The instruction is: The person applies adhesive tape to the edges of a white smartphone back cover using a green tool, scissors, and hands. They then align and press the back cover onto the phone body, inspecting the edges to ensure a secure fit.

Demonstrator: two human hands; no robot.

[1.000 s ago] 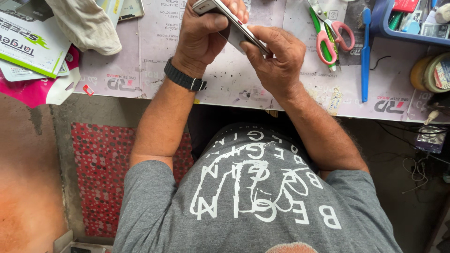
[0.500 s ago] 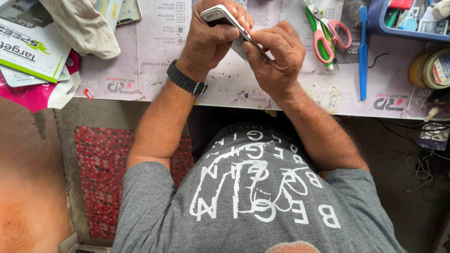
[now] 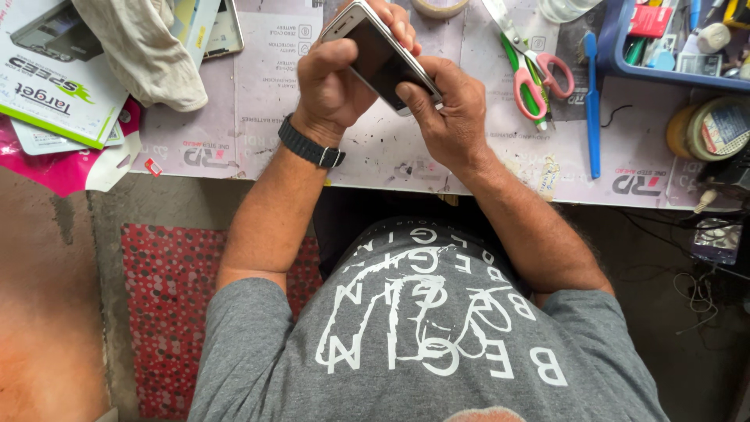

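Phone (image 3: pixel 380 55), silver edge, dark screen, held above the surface (image 3: pixel 391 152), tilted, upper end toward top-left, lower end toward right. Left hand (image 3: pixel 337 78): grip closed round phone's upper half, thumb across the near edge, fingertips showing over the far side. Black watch (image 3: pixel 311 144) on left wrist. Right hand (image 3: pixel 449 109): grip closed on phone's lower corner, thumb pressed at the edge by the screen. Both hands touching phone; phone not touching surface. Surface covered w/ printed paper sheets. Just right of the hands: scissors (image 3: pixel 535 74) w/ pink + green handles, lying flat. Beside them, further right, a blue tool (image 3: pixel 594 101), long and thin, upright in view. Blue tray (image 3: pixel 617 47) w/ small parts at top-right corner. Tape roll (image 3: pixel 711 129) at right edge. Top-left: cloth (image 3: pixel 141 47) lying over a green-and-white box (image 3: pixel 55 94); pink packet (image 3: pixel 47 168) under that, at surface edge.
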